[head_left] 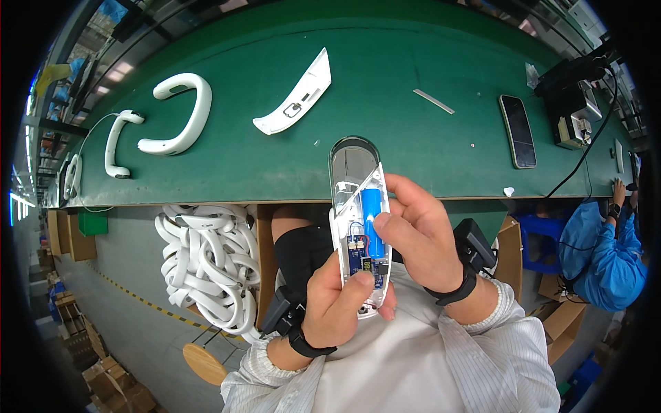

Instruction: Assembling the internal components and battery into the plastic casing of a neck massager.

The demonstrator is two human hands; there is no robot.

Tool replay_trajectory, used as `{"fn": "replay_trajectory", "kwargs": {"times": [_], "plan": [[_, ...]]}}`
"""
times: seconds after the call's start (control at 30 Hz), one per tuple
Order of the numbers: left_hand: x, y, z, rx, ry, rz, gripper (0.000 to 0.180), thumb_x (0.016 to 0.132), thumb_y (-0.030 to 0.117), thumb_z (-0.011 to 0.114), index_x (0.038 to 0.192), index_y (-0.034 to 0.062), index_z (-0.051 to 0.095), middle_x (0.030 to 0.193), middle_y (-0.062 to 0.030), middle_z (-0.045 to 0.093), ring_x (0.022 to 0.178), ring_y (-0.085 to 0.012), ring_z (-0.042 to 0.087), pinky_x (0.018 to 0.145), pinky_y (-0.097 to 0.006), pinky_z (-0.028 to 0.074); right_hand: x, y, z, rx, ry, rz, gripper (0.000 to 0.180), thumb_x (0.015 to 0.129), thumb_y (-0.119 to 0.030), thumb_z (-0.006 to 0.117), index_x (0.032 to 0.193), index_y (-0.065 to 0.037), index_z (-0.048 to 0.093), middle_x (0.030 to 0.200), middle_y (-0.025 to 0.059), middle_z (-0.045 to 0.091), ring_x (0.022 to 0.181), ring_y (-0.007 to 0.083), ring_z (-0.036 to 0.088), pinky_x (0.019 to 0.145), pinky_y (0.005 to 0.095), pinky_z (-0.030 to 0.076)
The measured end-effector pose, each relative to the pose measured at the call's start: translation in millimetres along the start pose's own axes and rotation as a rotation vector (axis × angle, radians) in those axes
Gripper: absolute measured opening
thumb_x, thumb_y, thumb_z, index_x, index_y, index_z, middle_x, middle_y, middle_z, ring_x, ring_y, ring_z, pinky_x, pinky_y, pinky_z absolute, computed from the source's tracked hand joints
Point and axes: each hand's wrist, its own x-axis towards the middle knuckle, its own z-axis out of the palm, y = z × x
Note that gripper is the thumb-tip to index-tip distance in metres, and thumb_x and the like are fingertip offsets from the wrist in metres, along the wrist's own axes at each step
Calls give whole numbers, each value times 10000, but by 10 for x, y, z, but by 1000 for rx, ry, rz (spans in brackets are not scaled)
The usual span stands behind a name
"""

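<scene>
An opened white handheld device (338,242) with a smoky see-through rounded end (355,157) is held up in front of my body, just off the bench's near edge. Inside it lie a blue cylindrical battery (372,206) and a blue circuit board (355,252) with a small display and thin wires. My left hand (334,306) grips the lower end, its thumb over the board. My right hand (423,237) wraps the right side, thumb pressed against the battery. Farther off on the green bench lies a loose white curved cover (296,107), which has a small cutout.
White curved bands (200,120) lie at the bench's left, and a heap of similar ones (206,268) sits below the edge. To the right are a thin metal strip (434,101), a phone (518,132) and black cabled equipment (575,103). A person in blue (595,255) works at far right.
</scene>
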Motion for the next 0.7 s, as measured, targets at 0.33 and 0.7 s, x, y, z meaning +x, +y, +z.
{"fn": "replay_trajectory", "kwargs": {"times": [0.33, 0.7], "plan": [[0, 15, 5, 4, 26, -23, 243, 1020, 100, 422, 1209, -46, 473, 814, -148, 669, 645, -184, 656, 605, -299, 552, 5, 22, -17, 28, -9, 3, 409, 935, -23, 507, 1324, 91, 451, 950, 96, 718, 829, 75, 641, 768, 247, 517], [6, 2, -17, 16, 24, -26, 252, 1026, 117, 439, 1209, -49, 486, 831, -138, 671, 652, -175, 659, 607, -295, 554, 2, 14, -6, 41, 8, 13, 410, 933, -20, 502, 1326, 87, 449, 959, 98, 716, 838, 77, 640, 773, 249, 517]]}}
